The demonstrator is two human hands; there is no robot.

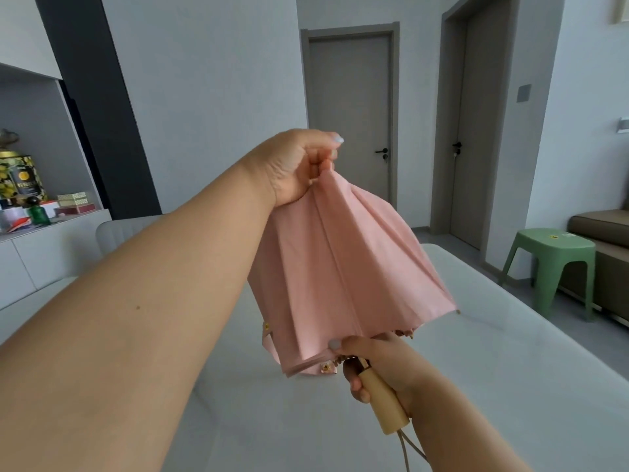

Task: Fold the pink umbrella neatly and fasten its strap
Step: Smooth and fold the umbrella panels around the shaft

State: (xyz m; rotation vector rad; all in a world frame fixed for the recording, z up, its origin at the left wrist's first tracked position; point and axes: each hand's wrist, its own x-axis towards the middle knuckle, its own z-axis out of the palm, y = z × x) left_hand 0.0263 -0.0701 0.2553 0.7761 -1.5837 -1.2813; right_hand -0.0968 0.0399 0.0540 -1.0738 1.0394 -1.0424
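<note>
White table (pixel 476 369) spread below, well beneath everything held. Pink umbrella (pixel 340 267) held up above it, collapsed, canopy hanging in loose pleats, tip end high and far, handle end low and near. Left hand (pixel 299 165) curled round the canopy's top, pinching the gathered fabric. Right hand (pixel 381 366) wrapped about the pale wooden handle (pixel 384 400), thumb pressed against the canopy's lower edge. Strap (pixel 267 332) dangling unfastened at the left hem.
</note>
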